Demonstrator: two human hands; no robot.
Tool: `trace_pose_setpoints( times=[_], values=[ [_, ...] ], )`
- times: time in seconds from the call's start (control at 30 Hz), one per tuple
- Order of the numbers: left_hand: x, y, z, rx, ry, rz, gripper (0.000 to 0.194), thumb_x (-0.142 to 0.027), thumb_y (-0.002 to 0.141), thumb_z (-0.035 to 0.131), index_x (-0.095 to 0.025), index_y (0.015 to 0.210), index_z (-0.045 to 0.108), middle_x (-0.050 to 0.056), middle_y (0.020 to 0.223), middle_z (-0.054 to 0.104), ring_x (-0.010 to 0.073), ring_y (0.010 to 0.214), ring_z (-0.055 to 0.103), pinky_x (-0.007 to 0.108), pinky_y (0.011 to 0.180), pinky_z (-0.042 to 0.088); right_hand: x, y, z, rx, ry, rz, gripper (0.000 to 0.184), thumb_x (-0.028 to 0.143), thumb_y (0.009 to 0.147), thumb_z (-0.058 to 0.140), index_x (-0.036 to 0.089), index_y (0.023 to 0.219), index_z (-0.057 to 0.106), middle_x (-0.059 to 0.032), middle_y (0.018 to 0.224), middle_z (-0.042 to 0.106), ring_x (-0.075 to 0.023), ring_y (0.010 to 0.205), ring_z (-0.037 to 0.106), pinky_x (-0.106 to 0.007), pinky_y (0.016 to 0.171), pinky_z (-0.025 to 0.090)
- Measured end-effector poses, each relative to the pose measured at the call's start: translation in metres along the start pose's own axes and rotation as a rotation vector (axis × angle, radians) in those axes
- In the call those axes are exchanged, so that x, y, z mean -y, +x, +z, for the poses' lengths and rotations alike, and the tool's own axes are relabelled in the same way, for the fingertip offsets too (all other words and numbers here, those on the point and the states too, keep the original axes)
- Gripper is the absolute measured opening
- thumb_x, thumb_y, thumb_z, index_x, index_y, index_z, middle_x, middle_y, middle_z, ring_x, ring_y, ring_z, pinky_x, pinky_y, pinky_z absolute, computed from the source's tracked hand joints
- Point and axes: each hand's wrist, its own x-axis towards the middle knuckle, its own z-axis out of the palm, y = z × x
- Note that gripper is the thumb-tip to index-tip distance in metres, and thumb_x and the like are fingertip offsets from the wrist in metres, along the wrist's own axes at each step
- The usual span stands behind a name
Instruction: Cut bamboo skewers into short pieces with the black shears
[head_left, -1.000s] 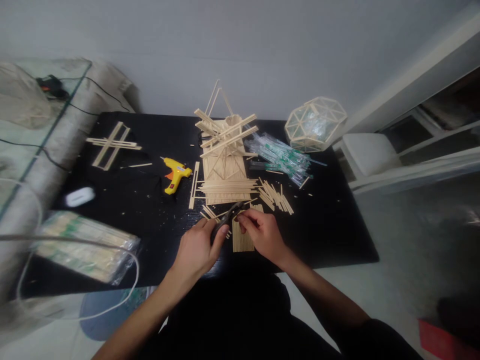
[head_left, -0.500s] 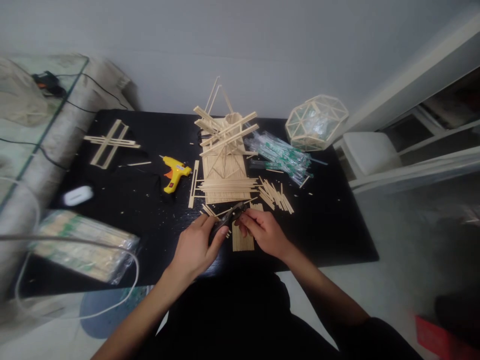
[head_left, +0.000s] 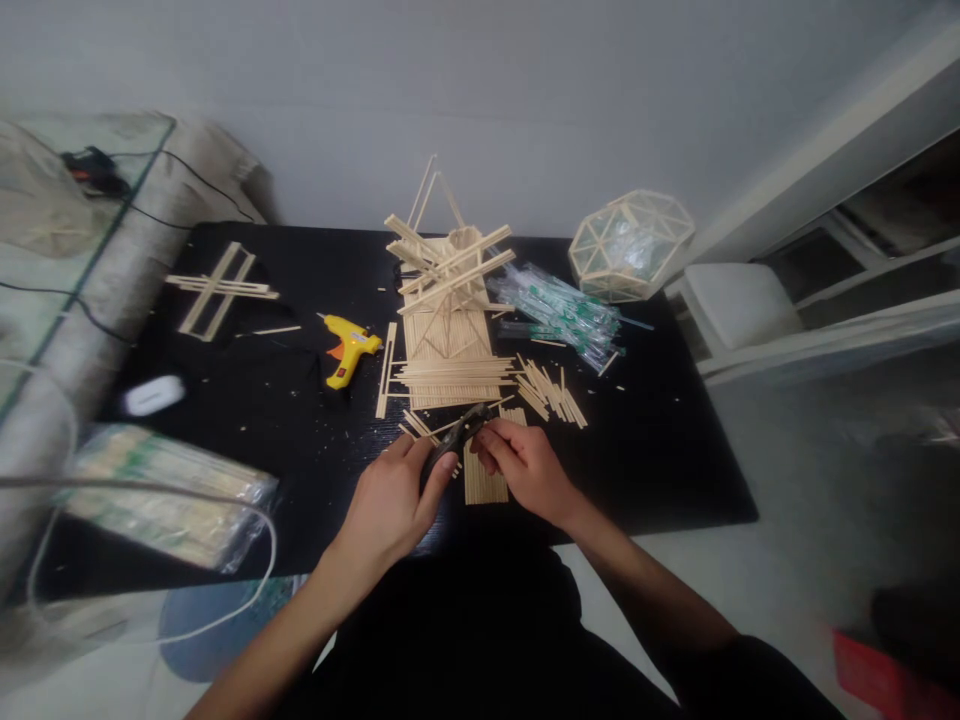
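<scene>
My left hand [head_left: 390,500] is closed round the dark handles of small pliers [head_left: 459,432], whose jaws point up and to the right. My right hand [head_left: 526,468] is closed in a pinch right at the jaws, holding a thin wooden stick too small to see clearly. Both hands hover over a flat panel of glued sticks [head_left: 484,480] near the front edge of the black table [head_left: 660,450]. Just beyond them stands a stick-built model [head_left: 448,300] with crossed blades on a slatted base.
A yellow glue gun [head_left: 347,352] lies left of the model. Loose cut sticks [head_left: 553,392] and wrapped packets [head_left: 559,312] lie to the right, with a geodesic stick ball [head_left: 630,245] behind. A stick cross [head_left: 219,288], a white object [head_left: 154,394] and a bagged bundle [head_left: 161,495] are at left.
Hardly anything differs: both hands stay at the pliers over the flat stick panel, and the view has shifted only slightly.
</scene>
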Motion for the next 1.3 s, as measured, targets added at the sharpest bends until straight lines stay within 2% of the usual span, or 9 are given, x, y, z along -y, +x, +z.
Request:
trace_pose_setpoints(
  times=[0.43,0.77,0.93,1.1,1.3],
  values=[
    [0.002,0.001,0.006,0.029,0.016,-0.026,0.054,-0.054,0.108,0.030,-0.018,0.108,0.070,0.010,0.096,0.069,0.0257,0.083,0.068,0.040,0.074,0.054,-0.003,-0.001,0.001,-0.027,-0.064,0.021,0.041,0.039,0.107,0.048,0.021,0.071,0.056,0.0033,0.062,0.054,-0.0119,0.059,0.052,-0.027,0.065,0.040],
    [0.005,-0.001,0.003,0.027,-0.006,0.045,0.048,-0.053,0.107,0.034,-0.019,0.106,0.068,0.009,0.094,0.066,0.0253,0.088,0.067,0.039,0.078,0.054,0.003,0.000,-0.009,0.084,-0.012,0.053,0.043,0.046,0.107,0.048,0.021,0.074,0.058,0.0023,0.063,0.054,-0.0134,0.061,0.053,-0.028,0.064,0.043],
    [0.000,0.000,0.002,0.013,0.044,-0.014,0.049,-0.052,0.108,0.032,-0.019,0.107,0.068,0.009,0.096,0.068,0.0253,0.086,0.068,0.037,0.073,0.053,0.002,-0.001,-0.004,-0.003,-0.097,0.000,0.040,0.038,0.106,0.048,0.021,0.072,0.057,0.0021,0.062,0.055,-0.0128,0.059,0.053,-0.027,0.064,0.042],
    [-0.002,0.000,0.003,0.038,0.059,-0.056,0.053,-0.055,0.108,0.028,-0.019,0.102,0.067,0.009,0.096,0.070,0.0258,0.083,0.069,0.037,0.071,0.051,-0.002,-0.003,0.002,-0.074,-0.180,-0.039,0.032,0.032,0.106,0.049,0.021,0.079,0.063,0.0020,0.064,0.058,-0.0128,0.060,0.056,-0.026,0.064,0.043],
    [0.002,0.000,0.003,0.042,-0.040,-0.069,0.053,-0.056,0.107,0.031,-0.019,0.102,0.068,0.009,0.095,0.071,0.0255,0.085,0.068,0.037,0.074,0.049,-0.004,-0.005,0.004,-0.091,-0.179,-0.029,0.026,0.030,0.105,0.052,0.021,0.087,0.068,0.0010,0.068,0.063,-0.0142,0.064,0.061,-0.027,0.068,0.046]
  ],
)
